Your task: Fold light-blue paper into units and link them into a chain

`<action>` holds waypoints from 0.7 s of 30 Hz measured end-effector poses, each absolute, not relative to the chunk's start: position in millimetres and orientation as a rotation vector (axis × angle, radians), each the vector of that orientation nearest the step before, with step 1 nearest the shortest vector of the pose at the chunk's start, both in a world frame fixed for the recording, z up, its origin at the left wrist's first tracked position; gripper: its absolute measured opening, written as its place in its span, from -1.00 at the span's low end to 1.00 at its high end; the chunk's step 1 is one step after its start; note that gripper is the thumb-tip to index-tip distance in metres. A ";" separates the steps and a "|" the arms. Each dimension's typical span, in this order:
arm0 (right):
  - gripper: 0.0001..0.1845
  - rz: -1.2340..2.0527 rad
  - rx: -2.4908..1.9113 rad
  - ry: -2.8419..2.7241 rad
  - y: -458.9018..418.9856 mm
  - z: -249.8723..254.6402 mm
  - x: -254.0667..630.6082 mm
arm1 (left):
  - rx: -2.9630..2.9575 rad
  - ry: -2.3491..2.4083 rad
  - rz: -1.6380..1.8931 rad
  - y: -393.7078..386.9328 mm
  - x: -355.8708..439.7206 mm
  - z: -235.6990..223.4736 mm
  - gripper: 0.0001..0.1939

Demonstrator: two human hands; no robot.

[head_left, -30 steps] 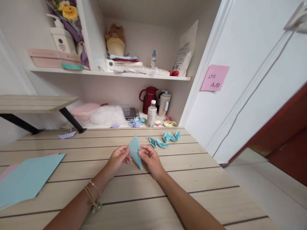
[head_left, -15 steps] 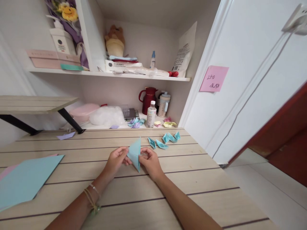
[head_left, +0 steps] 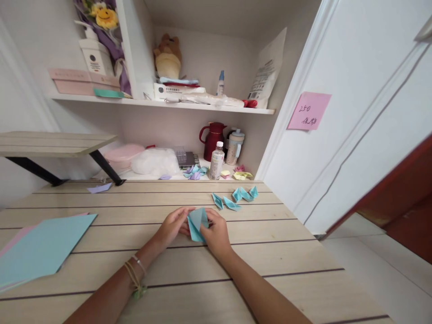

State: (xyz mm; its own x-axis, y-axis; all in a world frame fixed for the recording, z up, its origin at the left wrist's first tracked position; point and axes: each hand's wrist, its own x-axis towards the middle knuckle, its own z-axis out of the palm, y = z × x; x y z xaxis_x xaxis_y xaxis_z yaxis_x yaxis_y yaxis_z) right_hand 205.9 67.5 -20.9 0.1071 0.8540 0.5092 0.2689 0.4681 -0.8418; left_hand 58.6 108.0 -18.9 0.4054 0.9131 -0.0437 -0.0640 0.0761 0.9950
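Note:
A folded piece of light-blue paper (head_left: 196,228) is held just over the middle of the table, a lighter triangular flap showing on its upper face. My left hand (head_left: 176,223) grips its left edge, some fingers hidden behind it. On the right side my right hand (head_left: 216,228) pinches the sheet, thumb in front and fingers curled round the back. Beyond my hands, several small folded blue paper boats (head_left: 231,204) sit on the table to the right.
Blue and pink paper sheets (head_left: 50,243) lie at the left of the wooden table (head_left: 162,279). A shelf riser (head_left: 54,143) stands at the back left. Along the back are a bottle (head_left: 217,162), a red jug (head_left: 213,139), a cup (head_left: 235,147) and more folded papers (head_left: 195,172).
The blue paper has turned from a pointed triangle shape to a squarer one with a flap on its face. My right hand has shifted over it, and the view has swung slightly left.

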 end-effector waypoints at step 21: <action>-0.77 0.500 -1.242 -1.469 64.5 -18.8 205.7 | 1.303 0.864 0.781 107.0 55.9 -17.7 -0.47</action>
State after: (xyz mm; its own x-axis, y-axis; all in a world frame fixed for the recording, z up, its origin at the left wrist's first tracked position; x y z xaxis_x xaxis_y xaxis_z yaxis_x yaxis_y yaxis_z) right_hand 205.7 64.5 -18.8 0.1435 0.8789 0.4549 0.4191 0.3625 -0.8325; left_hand 55.9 107.0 -17.7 0.4779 0.8733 -0.0949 -0.0065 0.1116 0.9937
